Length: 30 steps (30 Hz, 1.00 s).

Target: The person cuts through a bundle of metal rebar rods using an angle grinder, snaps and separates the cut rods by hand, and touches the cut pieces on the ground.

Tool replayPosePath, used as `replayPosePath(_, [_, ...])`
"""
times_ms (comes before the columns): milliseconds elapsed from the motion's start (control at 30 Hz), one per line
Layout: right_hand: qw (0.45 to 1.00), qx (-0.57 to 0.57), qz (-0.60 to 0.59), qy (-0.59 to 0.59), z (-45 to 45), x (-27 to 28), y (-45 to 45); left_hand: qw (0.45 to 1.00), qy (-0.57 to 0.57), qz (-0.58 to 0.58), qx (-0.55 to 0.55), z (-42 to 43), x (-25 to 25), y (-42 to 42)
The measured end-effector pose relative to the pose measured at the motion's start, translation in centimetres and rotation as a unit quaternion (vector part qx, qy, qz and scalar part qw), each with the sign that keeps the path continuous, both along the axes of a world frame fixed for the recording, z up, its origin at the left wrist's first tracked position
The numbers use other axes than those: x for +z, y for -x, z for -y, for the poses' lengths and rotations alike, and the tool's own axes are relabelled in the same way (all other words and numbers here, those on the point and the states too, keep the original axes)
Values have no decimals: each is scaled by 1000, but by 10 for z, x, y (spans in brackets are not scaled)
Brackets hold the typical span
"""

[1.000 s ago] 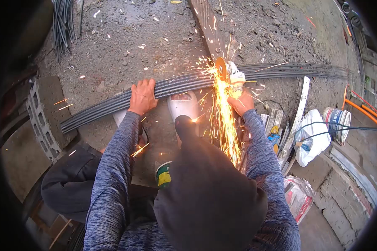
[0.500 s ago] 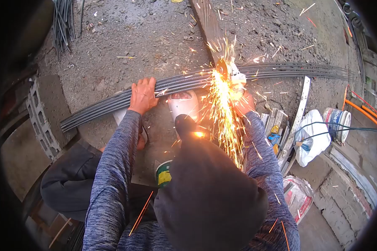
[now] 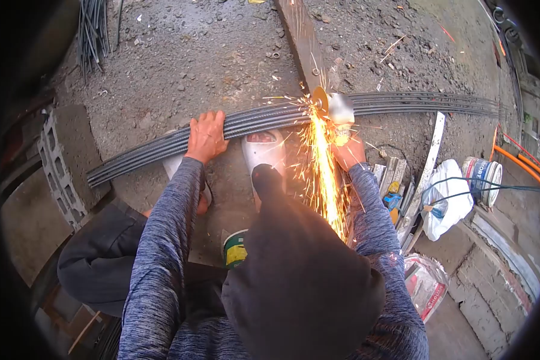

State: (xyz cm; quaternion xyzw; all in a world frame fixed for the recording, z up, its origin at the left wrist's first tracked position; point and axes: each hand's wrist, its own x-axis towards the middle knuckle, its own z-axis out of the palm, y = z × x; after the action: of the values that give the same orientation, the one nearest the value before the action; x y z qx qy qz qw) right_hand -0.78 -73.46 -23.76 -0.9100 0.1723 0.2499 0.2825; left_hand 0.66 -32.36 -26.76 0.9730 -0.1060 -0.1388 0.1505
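Left grip [image 3: 207, 137] clasps metal rods [image 3: 264, 117] running beneath it, while right grip [image 3: 351, 152] holds the grinder [image 3: 341, 111].

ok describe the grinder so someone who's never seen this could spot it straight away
Find the long bundle of dark metal rods crossing the picture and follow it right, past the left hand, to the right hand. Just above that hand is the grinder, a pale-headed tool with a tan disc. Unlike its neighbours, it has bright sparks streaming from its disc.

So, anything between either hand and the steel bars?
Only the grinder stands between the right hand and the steel bars, sparking where its disc meets them. The left hand is directly on them.
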Motion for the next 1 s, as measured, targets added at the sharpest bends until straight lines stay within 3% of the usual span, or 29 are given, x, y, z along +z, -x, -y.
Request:
replayPosePath(67, [997,55,7,45,6,-13,3,1000,1,2,-2,-1,0,0])
replayPosePath(167, [995,67,69,-40,0,4,4,1000,3,6,-4,0,1,0])
replayPosePath(233, [988,129,54,63,2,1,10,1000,4,9,-4,-1,0,0])
replayPosePath(300, [987,138,34,78,6,-7,13,1000,6,13,-4,-1,-2,1])
replayPosePath(433, [989,136,51,19,17,-26,16,1000,-4,-11,1,0,-2,-1])
replayPosePath(600, [1000,-8,26,11,-7,13,9,1000,-2,-3,0,0,-1,0])
replayPosePath(667, [998,31,30,38,14,-21,18,1000,-6,-12,1,1,3,-1])
replayPosePath(800, [998,15,13,67,1,4,11,1000,-5,1,-3,-1,-1,0])
replayPosePath(900, [995,89,53,-2,12,-15,17,1000,-4,-1,-3,-1,-4,0])
replayPosePath(1000, [990,103,91,16,30,-46,26,1000,-7,2,-5,-1,-4,1])
